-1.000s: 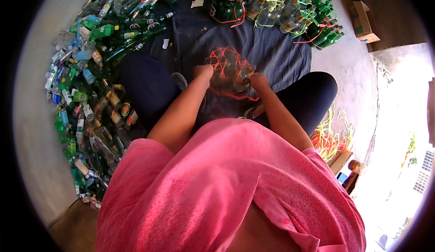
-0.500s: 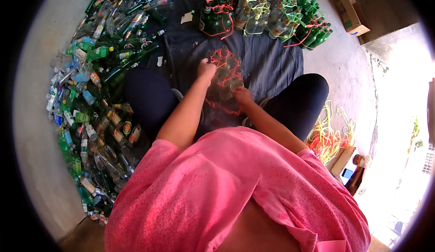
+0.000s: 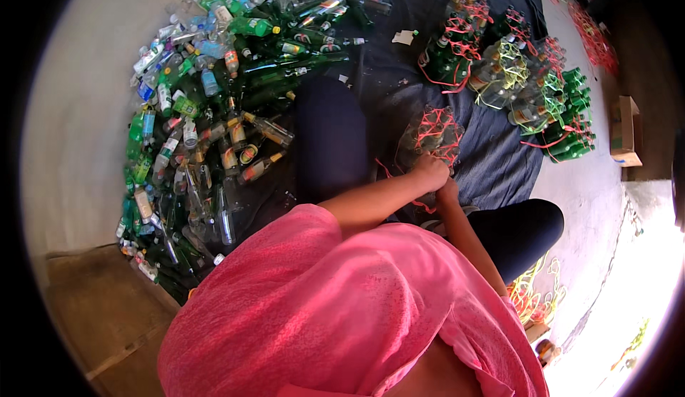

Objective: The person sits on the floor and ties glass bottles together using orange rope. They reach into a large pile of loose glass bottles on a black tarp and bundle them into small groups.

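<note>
A bundle of clear glass bottles (image 3: 408, 142) stands between my knees, wrapped in crossing red plastic strap (image 3: 437, 122). My left hand (image 3: 430, 173) is closed at the bundle's near side, by the red strap. Just below it and touching it, my right hand (image 3: 448, 193) is closed too; what its fingers hold is hidden. A length of the strap shows under my left wrist, and a loose end curls out left of the bundle.
Loose glass and plastic bottles (image 3: 228, 140) are heaped along the left wall. Several strapped bottle bundles (image 3: 528, 83) stand at the far right on the dark cloth (image 3: 389, 61). A cardboard box (image 3: 626, 131) sits beyond them; yellow and red straps (image 3: 535, 290) lie by my right knee.
My view has swung left. My hands, which held opposite sides of the bundle, have come together at its near side; my left hand has moved down across it.
</note>
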Demonstrator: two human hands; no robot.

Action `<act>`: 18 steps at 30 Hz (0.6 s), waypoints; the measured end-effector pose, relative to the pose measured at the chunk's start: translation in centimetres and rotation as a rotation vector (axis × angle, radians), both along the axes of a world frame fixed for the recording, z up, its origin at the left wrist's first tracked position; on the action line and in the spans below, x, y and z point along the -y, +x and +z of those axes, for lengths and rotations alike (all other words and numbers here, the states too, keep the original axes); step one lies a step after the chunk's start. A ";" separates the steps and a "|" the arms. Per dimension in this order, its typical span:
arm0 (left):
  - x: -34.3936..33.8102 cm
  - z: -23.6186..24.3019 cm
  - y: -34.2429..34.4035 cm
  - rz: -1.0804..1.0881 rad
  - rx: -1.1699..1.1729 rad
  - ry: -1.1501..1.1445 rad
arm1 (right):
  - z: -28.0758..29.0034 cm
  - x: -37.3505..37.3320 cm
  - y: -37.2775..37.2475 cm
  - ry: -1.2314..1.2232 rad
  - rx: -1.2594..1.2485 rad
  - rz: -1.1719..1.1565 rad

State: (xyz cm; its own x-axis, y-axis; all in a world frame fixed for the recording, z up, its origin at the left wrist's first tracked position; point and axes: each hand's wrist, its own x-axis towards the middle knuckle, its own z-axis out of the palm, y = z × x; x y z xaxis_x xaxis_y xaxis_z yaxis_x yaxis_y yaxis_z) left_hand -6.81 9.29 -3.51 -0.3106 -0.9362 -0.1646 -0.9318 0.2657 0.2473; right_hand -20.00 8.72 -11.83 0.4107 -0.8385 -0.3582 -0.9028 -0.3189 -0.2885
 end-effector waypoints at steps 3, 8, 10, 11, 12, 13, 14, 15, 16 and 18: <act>-0.2 -0.8 -0.2 0.030 0.002 0.015 | -0.2 0.7 0.7 -0.043 -0.367 0.315; -0.7 0.3 -0.5 0.046 -0.037 -0.126 | -2.7 0.7 -0.8 -0.036 -0.265 0.248; -1.3 0.1 -0.2 0.077 -0.024 -0.099 | -0.6 -0.4 -0.3 -0.012 -0.289 0.358; -1.3 0.0 -0.3 0.078 -0.027 -0.107 | -0.5 -0.8 -0.5 -0.056 -0.216 0.374; -1.3 0.0 -0.4 0.079 -0.030 -0.114 | -0.3 -1.2 -0.8 -0.099 -0.142 0.388; -1.3 -0.1 -0.4 0.079 -0.033 -0.120 | -0.3 -1.4 -1.0 -0.142 -0.069 0.402; -1.2 -0.7 -0.5 0.089 -0.047 -0.128 | 0.1 -1.5 -1.1 -0.117 -0.082 0.422; -1.2 -1.4 -0.5 0.100 -0.060 -0.136 | 0.2 -1.7 -0.7 -0.093 -0.096 0.432; -1.1 -2.0 -0.6 0.111 -0.072 -0.142 | 0.4 -1.8 -0.4 -0.050 -0.093 0.413; -0.6 -1.9 -0.5 0.094 -0.102 0.031 | -0.3 -1.7 -0.4 0.039 -0.071 0.330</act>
